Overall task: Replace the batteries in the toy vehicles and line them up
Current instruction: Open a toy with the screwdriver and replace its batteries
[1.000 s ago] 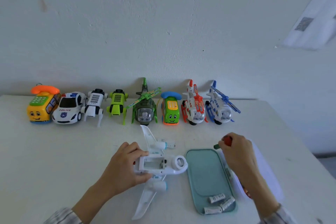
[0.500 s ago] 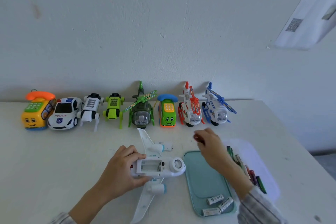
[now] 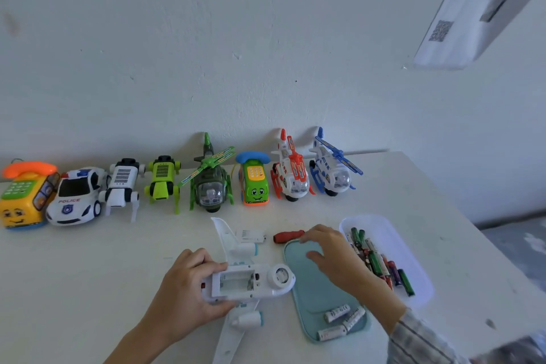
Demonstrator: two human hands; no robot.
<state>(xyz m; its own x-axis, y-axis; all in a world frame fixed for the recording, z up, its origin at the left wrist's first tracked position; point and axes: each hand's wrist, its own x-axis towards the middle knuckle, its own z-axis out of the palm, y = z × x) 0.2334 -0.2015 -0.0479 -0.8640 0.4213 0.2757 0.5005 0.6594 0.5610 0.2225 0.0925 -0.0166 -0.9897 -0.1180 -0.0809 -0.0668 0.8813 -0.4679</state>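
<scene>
Left hand grips the upturned toy plane, battery bay open, on the white table; right hand, fingers relaxed, hovers over the teal tray beside the red screwdriver. Behind, toys line the white wall; the police car reads "POLICE".

You can read only "POLICE" above a shield badge on the white police car; the QR code on the wall sheet is blurred.

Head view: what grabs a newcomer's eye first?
The row of eight bright toys along the wall. Nearer, the left hand grips an upturned white toy plane, its battery bay open and empty. To its right, a teal tray holds white batteries.
</scene>
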